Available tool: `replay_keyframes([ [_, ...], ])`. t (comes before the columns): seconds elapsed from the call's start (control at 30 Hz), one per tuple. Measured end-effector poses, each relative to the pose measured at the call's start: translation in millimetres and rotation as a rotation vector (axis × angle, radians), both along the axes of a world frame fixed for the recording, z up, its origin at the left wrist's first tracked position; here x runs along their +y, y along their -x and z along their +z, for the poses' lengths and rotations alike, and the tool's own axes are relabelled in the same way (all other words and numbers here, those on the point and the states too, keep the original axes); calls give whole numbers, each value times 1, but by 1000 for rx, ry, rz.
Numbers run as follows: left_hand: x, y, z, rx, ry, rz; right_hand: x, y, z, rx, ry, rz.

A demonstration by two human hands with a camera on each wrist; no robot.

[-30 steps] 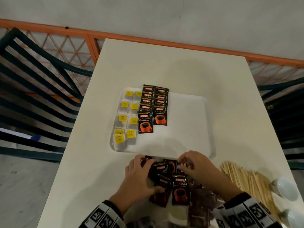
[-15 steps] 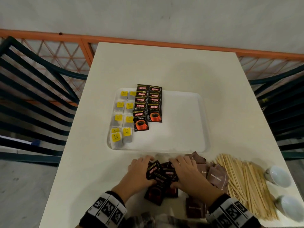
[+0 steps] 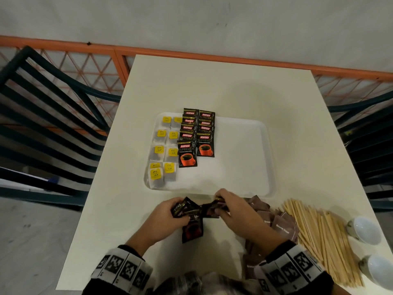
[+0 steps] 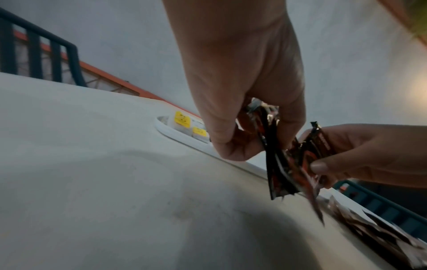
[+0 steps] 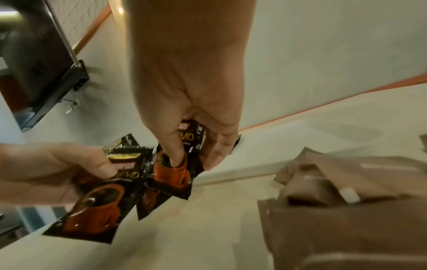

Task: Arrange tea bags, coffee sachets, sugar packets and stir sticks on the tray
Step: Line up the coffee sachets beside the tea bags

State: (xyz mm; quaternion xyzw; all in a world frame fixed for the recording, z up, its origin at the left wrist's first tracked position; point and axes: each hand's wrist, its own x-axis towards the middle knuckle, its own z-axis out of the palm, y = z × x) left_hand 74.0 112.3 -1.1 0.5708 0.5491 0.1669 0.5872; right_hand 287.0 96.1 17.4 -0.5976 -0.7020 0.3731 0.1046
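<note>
Holding black coffee sachets with an orange cup picture (image 3: pixel 192 227) just in front of the white plastic tray (image 3: pixel 244 158), my left hand (image 3: pixel 168 220) pinches some and my right hand (image 3: pixel 236 211) pinches another (image 5: pixel 175 171). Brown sugar packets (image 3: pixel 282 225) and thin wooden stir sticks (image 3: pixel 323 241) lie to the right.

A café-like terrace; white table (image 3: pixel 212 86), slatted chairs (image 3: pixel 53 99), orange lattice railing (image 3: pixel 85 67).

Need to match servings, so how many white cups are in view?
2 cups, both at the right edge of the table, beside the stir sticks: one farther away, one nearer the person. Others may lie out of frame.
</note>
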Motion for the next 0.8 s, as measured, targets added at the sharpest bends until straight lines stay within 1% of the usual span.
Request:
replay_keyframes([
  [0.07,0,5,2,-70,66,107,5,-4,3,9,-22,-51],
  [0.13,0,10,2,-138,117,202,9,-9,8,54,-34,-142],
  [0.2,2,16,3,-201,148,297,13,-14,18,166,7,-226],
  [0.27,4,21,6,-261,184,363,13,-13,32,306,99,-213],
  [0.33,7,23,10,-323,255,352,10,-4,44,371,198,-93],
  [0.37,9,23,13,-350,288,326,9,4,46,362,233,-25],
  [0.43,12,22,19,-426,364,305,7,22,45,290,254,69],
  [0.5,15,22,24,-530,446,317,8,38,40,251,241,93],
  [0.57,18,23,26,-624,525,322,10,50,36,274,206,55],
  [0.67,18,24,28,-733,631,265,13,62,29,330,52,-77],
  [0.73,18,26,29,-733,641,233,13,69,25,356,-18,-190],
  [0.8,18,28,32,-715,641,208,13,74,26,339,-57,-272],
])
